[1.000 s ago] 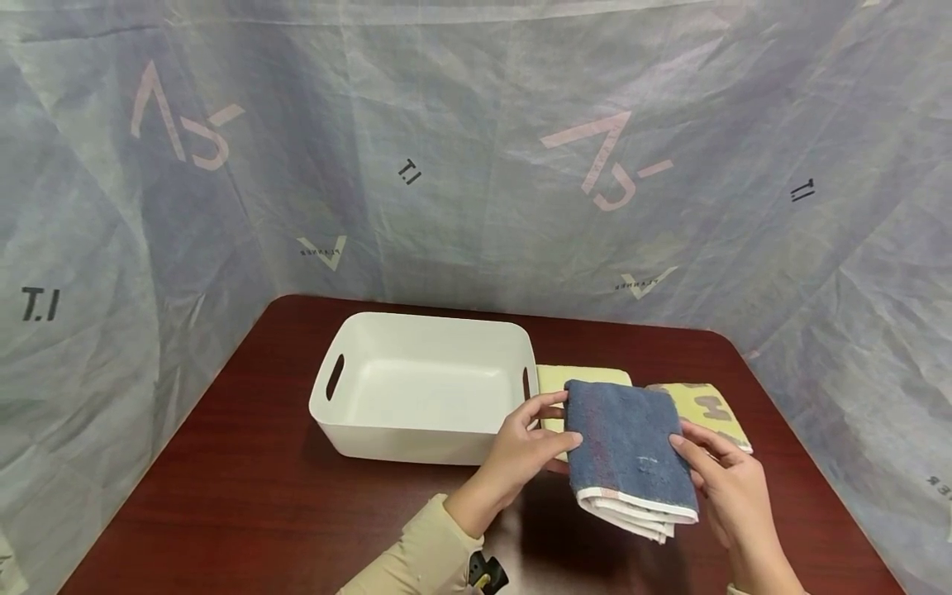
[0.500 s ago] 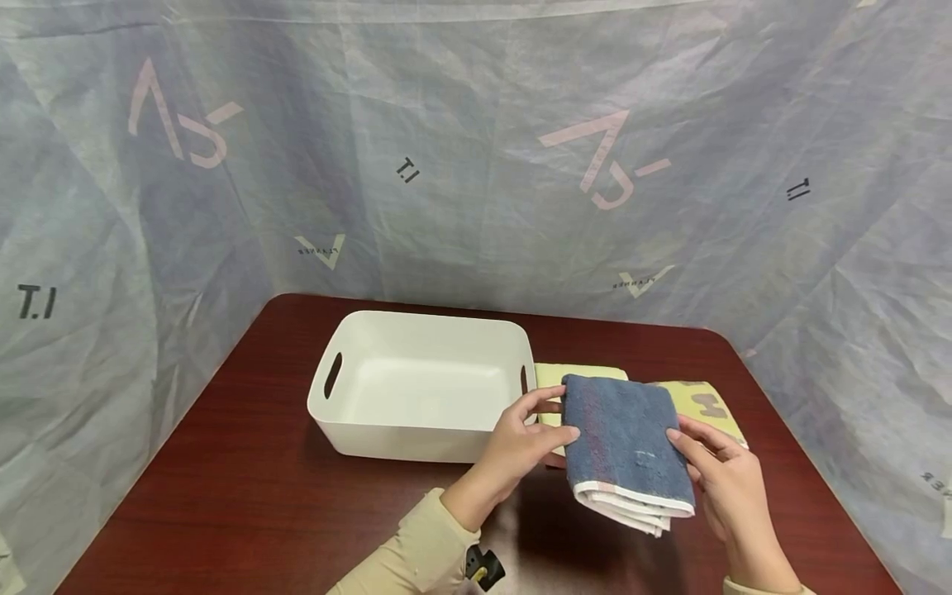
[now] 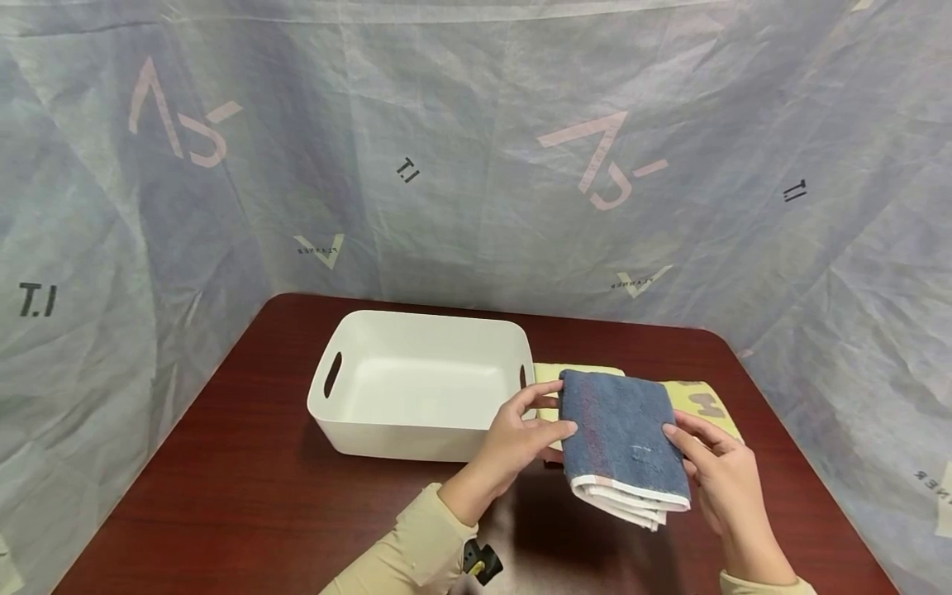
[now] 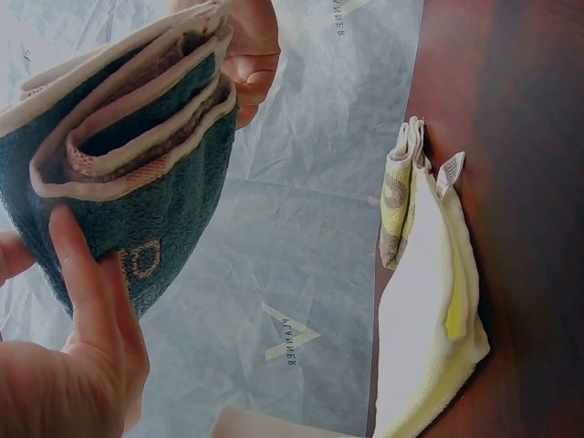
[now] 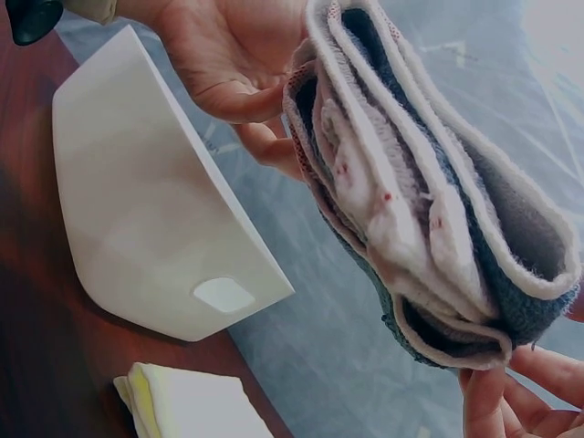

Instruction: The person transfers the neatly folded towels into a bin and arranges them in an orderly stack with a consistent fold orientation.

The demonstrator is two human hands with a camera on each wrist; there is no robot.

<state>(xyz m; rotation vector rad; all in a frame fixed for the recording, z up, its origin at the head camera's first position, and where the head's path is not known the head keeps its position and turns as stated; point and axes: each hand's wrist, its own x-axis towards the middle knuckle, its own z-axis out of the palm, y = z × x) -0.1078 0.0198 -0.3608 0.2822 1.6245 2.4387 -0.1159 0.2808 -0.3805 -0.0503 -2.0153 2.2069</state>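
Towel [image 3: 625, 438], blue and folded, is hanging between both hands, raised off the worktop [image 3: 223, 483]; left hand [image 3: 513, 442] is pinching its left edge, right hand [image 3: 721, 471] its right edge. White bin [image 3: 402, 441] is sitting to the towel's left, so left hand is being the nearer one. Hemmed end is facing the near side, long axis probably running near-to-far, foreshortening making that unsure. Pale yellow towel [image 3: 580, 369] and patterned yellow towel [image 3: 702, 401] are lying behind, partly hidden

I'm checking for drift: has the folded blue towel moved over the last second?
Yes, slightly: in the head view, the folded blue towel has shifted up the picture relative to the white bin.
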